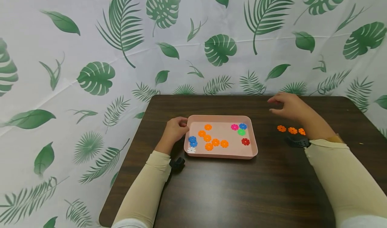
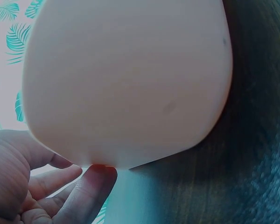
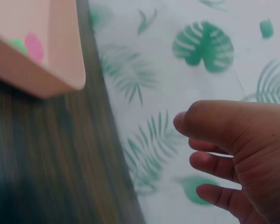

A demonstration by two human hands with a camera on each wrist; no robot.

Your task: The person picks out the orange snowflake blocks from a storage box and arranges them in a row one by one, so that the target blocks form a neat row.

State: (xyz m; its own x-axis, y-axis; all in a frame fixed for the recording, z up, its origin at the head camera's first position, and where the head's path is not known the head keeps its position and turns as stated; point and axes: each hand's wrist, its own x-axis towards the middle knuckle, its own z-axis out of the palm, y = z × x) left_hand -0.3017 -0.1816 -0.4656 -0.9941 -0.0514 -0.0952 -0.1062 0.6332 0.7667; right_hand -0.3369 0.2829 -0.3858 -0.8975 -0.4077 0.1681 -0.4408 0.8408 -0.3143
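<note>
A shallow pink tray (image 1: 223, 156) lies on the table with several orange snowflake discs (image 1: 207, 138) in its middle. At its left end are blue discs (image 1: 192, 139) and a white disc (image 1: 191, 150); on its right are a pink disc (image 1: 234, 127), a blue disc (image 1: 243, 126), a green disc (image 1: 241, 132) and a red disc (image 1: 246, 141). My left hand (image 1: 176, 130) grips the tray's left edge between thumb and fingers. Raised over the table's back right, my right hand (image 1: 285, 105) holds nothing, its fingers loosely bent.
Three orange discs (image 1: 292, 130) lie in a row on the dark wooden table (image 1: 229, 187), near the right wrist. Behind the table hangs a white cloth (image 1: 187, 56) printed with green leaves.
</note>
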